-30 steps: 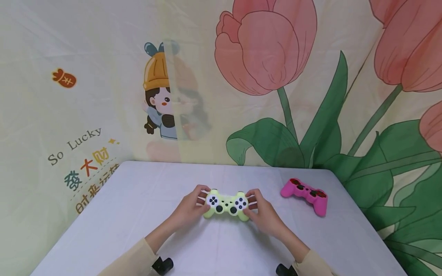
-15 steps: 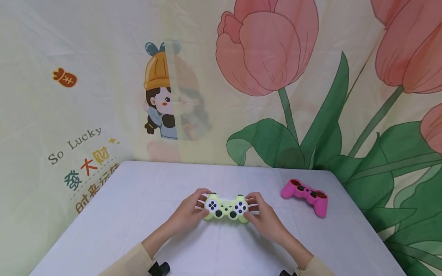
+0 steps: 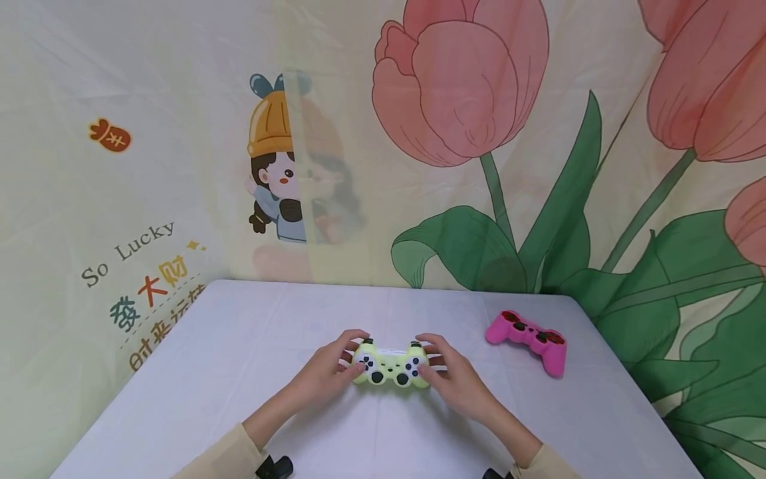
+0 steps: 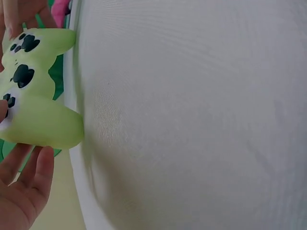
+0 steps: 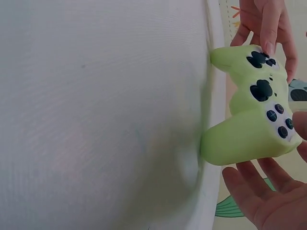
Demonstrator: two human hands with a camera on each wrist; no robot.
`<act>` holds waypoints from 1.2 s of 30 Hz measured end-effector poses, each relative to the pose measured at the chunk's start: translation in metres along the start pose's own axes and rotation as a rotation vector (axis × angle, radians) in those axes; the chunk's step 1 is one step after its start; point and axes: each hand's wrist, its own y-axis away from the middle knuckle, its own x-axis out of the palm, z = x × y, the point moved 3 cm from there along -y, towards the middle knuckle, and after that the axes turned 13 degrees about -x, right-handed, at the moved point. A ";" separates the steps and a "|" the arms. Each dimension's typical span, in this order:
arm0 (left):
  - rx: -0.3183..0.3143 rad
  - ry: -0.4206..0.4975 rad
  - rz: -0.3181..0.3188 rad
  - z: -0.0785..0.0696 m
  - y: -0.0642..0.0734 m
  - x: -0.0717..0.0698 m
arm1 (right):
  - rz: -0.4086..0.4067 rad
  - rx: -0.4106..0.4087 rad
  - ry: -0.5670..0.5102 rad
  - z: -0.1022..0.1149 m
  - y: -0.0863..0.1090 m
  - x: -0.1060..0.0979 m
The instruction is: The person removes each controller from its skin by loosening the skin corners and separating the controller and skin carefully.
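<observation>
Between both hands is a pale yellow-green game controller point(image 3: 390, 364) with black thumbsticks and buttons on white patches. My left hand point(image 3: 328, 367) holds its left end, the thumb over the direction pad and fingers behind and under the grip. At the other end my right hand point(image 3: 453, 374) holds it, thumb by the round buttons. In the right wrist view the controller point(image 5: 254, 110) is tilted up, its handles low by the white cloth. The left wrist view shows the left fingers point(image 4: 44, 167) beneath one handle. A pink game controller point(image 3: 528, 340) lies apart at the right.
A white cloth covers the table point(image 3: 287, 313), whose back edge meets a printed curtain point(image 3: 341, 266) with tulips and a cartoon figure. Small black cameras point(image 3: 275, 467) sit at the wrists, by the beige sleeves point(image 3: 224, 456).
Both hands have tipped the yellow-green controller so its top edge rises and its shoulder buttons show, and it has come slightly nearer. The pink controller stays where it was.
</observation>
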 end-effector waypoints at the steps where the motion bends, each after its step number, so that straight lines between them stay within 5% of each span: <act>1: 0.000 -0.008 -0.005 0.000 0.000 0.000 | 0.000 0.001 0.003 0.000 0.000 0.001; 9: -0.004 -0.011 -0.051 -0.006 0.000 0.002 | 0.007 -0.013 0.032 0.004 -0.002 0.005; 36: 0.050 -0.020 0.014 -0.013 0.009 0.001 | 0.046 -0.042 -0.022 0.008 0.007 0.002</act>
